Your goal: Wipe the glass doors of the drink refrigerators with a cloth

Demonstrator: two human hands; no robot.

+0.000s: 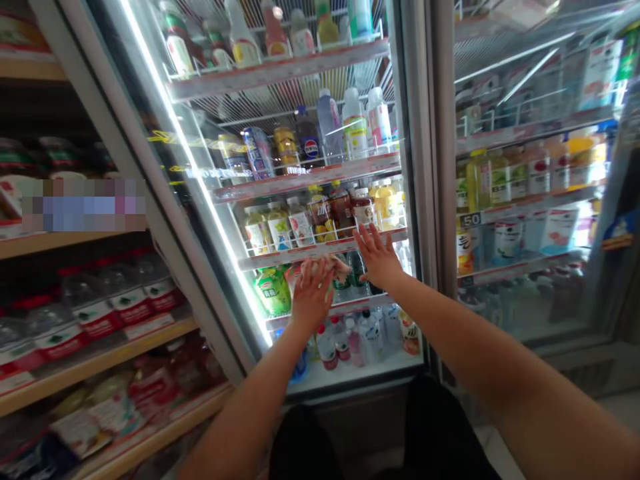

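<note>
Both my hands reach into an upright drinks fridge. My left hand (313, 293) is at the lower shelf, fingers stretched out over a pinkish pack (341, 267); it seems to touch the pack, but the hand covers much of it. Beside it on the left stands a green pouch (273, 291) with a printed front. My right hand (379, 259) holds nothing; its fingers are spread in front of the shelf edge, below a row of juice bottles (365, 209). Dark green bottles (358, 270) stand partly hidden between the two hands.
Small bottles with red caps (327, 350) stand on the fridge floor. Cans and bottles (257, 153) fill the upper shelves. A metal door frame (433, 167) separates a second fridge on the right. Wooden shelves (100, 350) with bottles and packs rise on the left.
</note>
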